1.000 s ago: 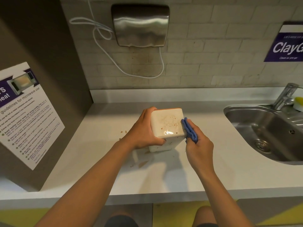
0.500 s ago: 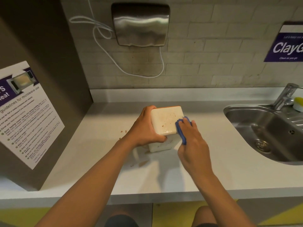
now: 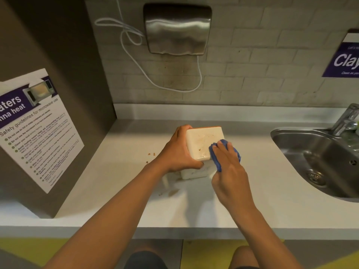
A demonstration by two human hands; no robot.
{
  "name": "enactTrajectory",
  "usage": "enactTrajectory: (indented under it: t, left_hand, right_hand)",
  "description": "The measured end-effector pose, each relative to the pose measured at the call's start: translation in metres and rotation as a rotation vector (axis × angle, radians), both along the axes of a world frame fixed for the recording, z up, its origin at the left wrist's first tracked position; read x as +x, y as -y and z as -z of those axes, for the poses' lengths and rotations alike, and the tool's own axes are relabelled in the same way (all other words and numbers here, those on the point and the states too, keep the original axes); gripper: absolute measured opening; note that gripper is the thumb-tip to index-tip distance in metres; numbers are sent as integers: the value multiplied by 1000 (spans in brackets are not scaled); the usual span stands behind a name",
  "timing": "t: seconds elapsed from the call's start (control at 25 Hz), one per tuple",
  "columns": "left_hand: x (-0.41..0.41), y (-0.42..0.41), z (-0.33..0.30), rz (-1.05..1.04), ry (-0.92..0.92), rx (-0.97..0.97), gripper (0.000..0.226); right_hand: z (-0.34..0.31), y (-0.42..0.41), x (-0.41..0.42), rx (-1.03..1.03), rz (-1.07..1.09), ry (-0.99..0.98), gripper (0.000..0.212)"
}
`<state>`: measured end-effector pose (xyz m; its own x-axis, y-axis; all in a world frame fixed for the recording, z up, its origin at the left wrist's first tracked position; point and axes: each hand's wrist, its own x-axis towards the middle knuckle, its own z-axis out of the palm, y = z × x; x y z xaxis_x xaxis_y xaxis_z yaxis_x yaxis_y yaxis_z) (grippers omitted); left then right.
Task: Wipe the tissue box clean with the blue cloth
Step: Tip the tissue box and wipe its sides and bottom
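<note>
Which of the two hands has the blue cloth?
The right hand: it presses the blue cloth onto the tissue box. The left hand only grips the box's side.

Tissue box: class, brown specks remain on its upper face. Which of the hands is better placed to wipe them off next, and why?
The right hand: it holds the blue cloth against the tissue box, beside the specks. The left hand grips the box's side, steadying it.
</note>
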<state>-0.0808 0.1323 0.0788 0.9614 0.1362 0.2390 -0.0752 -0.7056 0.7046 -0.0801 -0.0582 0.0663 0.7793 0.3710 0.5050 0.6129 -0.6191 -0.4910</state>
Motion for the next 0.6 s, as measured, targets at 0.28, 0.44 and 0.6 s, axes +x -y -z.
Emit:
enactTrajectory:
  t: [0.28,0.44,0.6]
  left_hand:
    - [-1,-2,-1,-6,6,-29,107]
    - [-1,-2,0,-16,-11,-45,107]
    - [1,2,2,-60,-15,-40,107]
  right_hand:
    - [-16,-29,5,-35,-25,130,55]
    - [15,-7,-7,-26,-25,90,64]
    - [-3,-9,3,32,56,76,56]
